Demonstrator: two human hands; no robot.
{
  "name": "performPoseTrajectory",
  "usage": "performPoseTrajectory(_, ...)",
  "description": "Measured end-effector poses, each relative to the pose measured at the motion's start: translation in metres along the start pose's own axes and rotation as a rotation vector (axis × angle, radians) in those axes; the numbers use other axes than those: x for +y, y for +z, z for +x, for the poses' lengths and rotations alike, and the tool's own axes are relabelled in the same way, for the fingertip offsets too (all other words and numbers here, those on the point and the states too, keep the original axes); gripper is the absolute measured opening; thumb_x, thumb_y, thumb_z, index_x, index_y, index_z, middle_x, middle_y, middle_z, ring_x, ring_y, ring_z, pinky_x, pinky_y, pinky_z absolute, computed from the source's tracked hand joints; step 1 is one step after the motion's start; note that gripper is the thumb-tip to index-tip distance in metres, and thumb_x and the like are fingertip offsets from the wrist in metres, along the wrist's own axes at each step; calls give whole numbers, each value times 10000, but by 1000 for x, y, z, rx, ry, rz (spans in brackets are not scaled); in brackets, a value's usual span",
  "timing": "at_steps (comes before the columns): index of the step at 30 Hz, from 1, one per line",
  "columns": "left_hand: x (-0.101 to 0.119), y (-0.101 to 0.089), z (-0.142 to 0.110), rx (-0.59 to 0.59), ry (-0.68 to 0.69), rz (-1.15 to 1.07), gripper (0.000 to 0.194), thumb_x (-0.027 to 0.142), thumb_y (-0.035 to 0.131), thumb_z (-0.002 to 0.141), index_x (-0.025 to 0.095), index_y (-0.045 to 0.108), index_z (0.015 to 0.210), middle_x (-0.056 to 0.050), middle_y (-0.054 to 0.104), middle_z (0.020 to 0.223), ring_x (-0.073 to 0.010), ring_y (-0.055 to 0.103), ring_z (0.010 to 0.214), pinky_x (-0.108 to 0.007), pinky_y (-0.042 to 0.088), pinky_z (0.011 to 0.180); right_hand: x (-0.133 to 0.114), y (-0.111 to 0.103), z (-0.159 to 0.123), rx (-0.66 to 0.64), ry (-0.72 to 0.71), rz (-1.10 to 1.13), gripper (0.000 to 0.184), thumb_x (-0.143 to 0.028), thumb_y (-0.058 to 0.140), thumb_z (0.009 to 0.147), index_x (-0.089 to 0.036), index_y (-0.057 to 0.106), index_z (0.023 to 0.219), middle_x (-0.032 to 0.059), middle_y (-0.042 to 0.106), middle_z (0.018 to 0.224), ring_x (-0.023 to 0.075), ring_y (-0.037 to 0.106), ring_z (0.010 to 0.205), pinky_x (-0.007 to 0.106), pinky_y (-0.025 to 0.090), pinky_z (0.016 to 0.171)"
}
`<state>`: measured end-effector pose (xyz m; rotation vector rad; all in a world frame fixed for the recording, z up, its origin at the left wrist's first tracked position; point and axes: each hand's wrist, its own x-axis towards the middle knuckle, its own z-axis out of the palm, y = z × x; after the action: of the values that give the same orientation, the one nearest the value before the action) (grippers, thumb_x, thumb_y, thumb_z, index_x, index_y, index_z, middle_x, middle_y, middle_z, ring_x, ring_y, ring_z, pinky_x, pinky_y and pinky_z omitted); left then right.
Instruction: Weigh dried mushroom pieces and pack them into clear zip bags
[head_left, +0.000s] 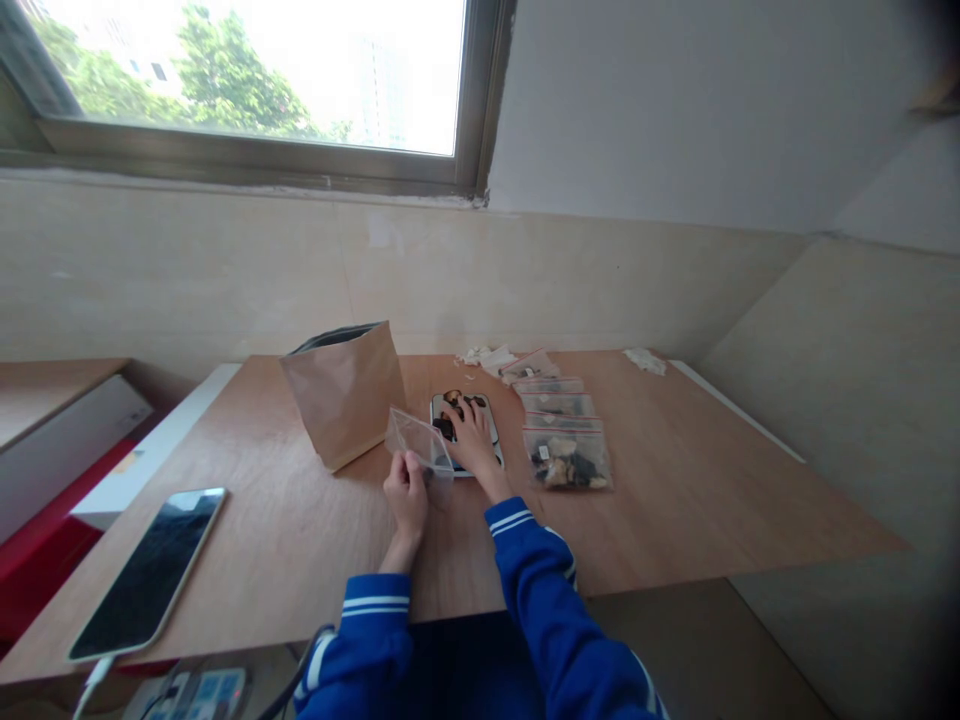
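My left hand (406,495) is closed on the edge of a clear zip bag (420,440), whose mouth is spread toward the right. A few dark bits seem to lie low in the bag. My right hand (471,437) reaches over a small flat white-rimmed tray or scale (495,432), its fingers apart among dark brown dried pieces (453,398), perhaps mushrooms. Whether a piece sits between those fingers is hidden. Just right of it lies a filled zip bag (568,458) of dark and tan dried pieces.
A brown paper pouch (346,395) stands open-topped at left. More zip bags (559,403) overlap behind the filled one. Crumpled white scraps (645,361) lie along the back. A phone (154,570) with a charging cable rests near the left edge, above a power strip (196,694).
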<state>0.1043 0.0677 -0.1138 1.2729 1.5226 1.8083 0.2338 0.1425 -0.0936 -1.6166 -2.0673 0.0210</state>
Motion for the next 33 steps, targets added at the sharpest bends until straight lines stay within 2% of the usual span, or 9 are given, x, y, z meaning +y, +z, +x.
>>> performPoseTrajectory(3, -2, 0, 0, 3, 3, 5, 365, 442, 435, 928, 220, 405, 639, 51, 429, 539, -119, 420, 511, -229, 333, 534, -1, 2, 0, 11, 51, -60, 461, -486, 539, 921, -257, 556, 1321, 131, 531, 1329, 314, 439, 1230, 460, 353, 1013)
performPoseTrajectory(6, 1, 0, -1, -9, 4, 18, 373, 452, 423, 931, 221, 414, 638, 46, 445, 540, -122, 438, 514, -230, 342, 536, 3, -1, 1, 47, 71, -49, 428, -496, 554, 913, -272, 588, 1276, 120, 574, 1218, 301, 486, 1128, 435, 382, 951)
performPoseTrajectory(9, 3, 0, 0, -20, -8, 20, 379, 470, 416, 927, 224, 416, 638, 46, 443, 536, -125, 444, 511, -232, 348, 537, 13, -2, 6, 53, 16, 9, 384, -486, 596, 890, -267, 629, 1203, 114, 588, 1143, 300, 493, 1080, 418, 396, 923)
performPoseTrajectory(13, 5, 1, 0, -27, -4, 20, 367, 458, 421, 924, 222, 424, 643, 44, 458, 542, -125, 453, 516, -232, 352, 541, 31, 5, 19, 73, -65, 87, 245, -367, 552, 925, -222, 658, 1092, 107, 607, 1051, 276, 513, 1047, 398, 411, 927)
performPoseTrajectory(17, 6, 0, -1, -30, 2, 23, 361, 444, 430, 921, 219, 430, 640, 42, 472, 542, -126, 459, 519, -231, 354, 543, 45, 12, 28, 135, -43, 225, 235, -321, 510, 927, -180, 642, 1060, 115, 616, 1028, 256, 561, 1001, 381, 456, 891)
performPoseTrajectory(21, 6, 0, -1, -35, -22, 23, 385, 462, 425, 927, 218, 426, 628, 42, 477, 528, -125, 458, 505, -232, 349, 529, 49, 11, 28, 275, 3, 424, 291, -354, 467, 938, -150, 610, 1089, 135, 644, 1052, 248, 603, 1005, 377, 477, 887)
performPoseTrajectory(27, 3, 1, 0, -48, -28, 12, 388, 464, 435, 932, 211, 442, 637, 38, 494, 549, -122, 465, 515, -230, 357, 533, 25, -12, 23, 425, 98, 735, 311, -435, 475, 925, -167, 626, 976, 114, 693, 974, 234, 643, 932, 365, 499, 849)
performPoseTrajectory(30, 1, 1, 0, -51, -12, 29, 387, 461, 434, 934, 207, 457, 644, 36, 498, 555, -121, 468, 522, -231, 356, 538, 0, -32, 18, 381, 74, 886, 295, -437, 486, 927, -189, 643, 956, 84, 697, 960, 214, 649, 905, 334, 512, 812)
performPoseTrajectory(33, 1, 1, -1, -62, -14, 28, 385, 459, 435, 936, 205, 466, 648, 30, 514, 563, -123, 477, 529, -231, 359, 540, -24, -55, 11, 303, -60, 921, 231, -382, 505, 936, -204, 651, 960, 55, 684, 958, 191, 640, 915, 308, 505, 826)
